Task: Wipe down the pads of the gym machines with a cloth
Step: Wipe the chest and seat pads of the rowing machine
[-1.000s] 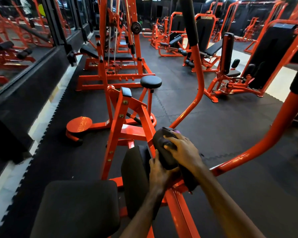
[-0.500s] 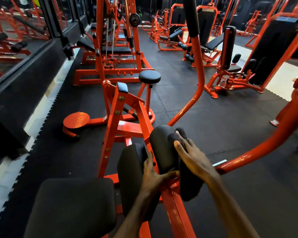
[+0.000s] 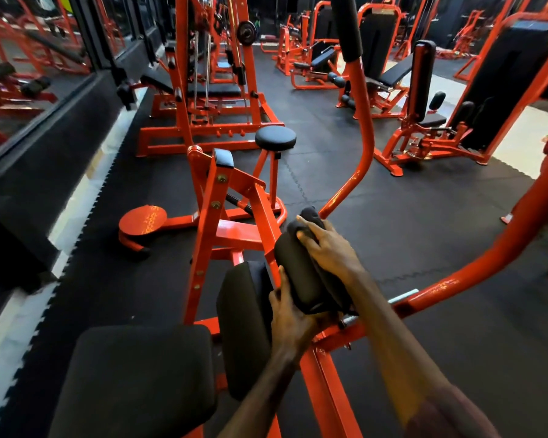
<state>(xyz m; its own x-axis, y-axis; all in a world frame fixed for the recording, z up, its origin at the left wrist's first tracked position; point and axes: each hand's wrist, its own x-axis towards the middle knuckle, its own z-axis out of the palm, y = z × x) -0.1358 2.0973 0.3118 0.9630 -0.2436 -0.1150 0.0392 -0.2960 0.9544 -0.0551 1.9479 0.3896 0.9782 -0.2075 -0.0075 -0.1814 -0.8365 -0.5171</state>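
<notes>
A black roller pad [image 3: 298, 273] stands on the orange machine frame [image 3: 326, 384] in front of me. My right hand [image 3: 328, 248] lies over its top and presses a dark cloth [image 3: 309, 221] against it, fingers curled on the cloth. My left hand [image 3: 288, 314] grips the pad's lower end from the left. A second black pad [image 3: 241, 324] stands just left of it. A wide black seat pad [image 3: 133, 380] fills the lower left.
Orange lever arms rise at the centre [image 3: 361, 131] and right [image 3: 503, 238]. A round black stool pad [image 3: 275, 138] stands ahead. Several more orange machines fill the back. Black rubber floor [image 3: 408, 210] lies around; a mirrored wall [image 3: 29, 74] runs along the left.
My right hand slid the cloth along the pad, down its side and back up to the top. My left hand stayed on the pad's lower end.
</notes>
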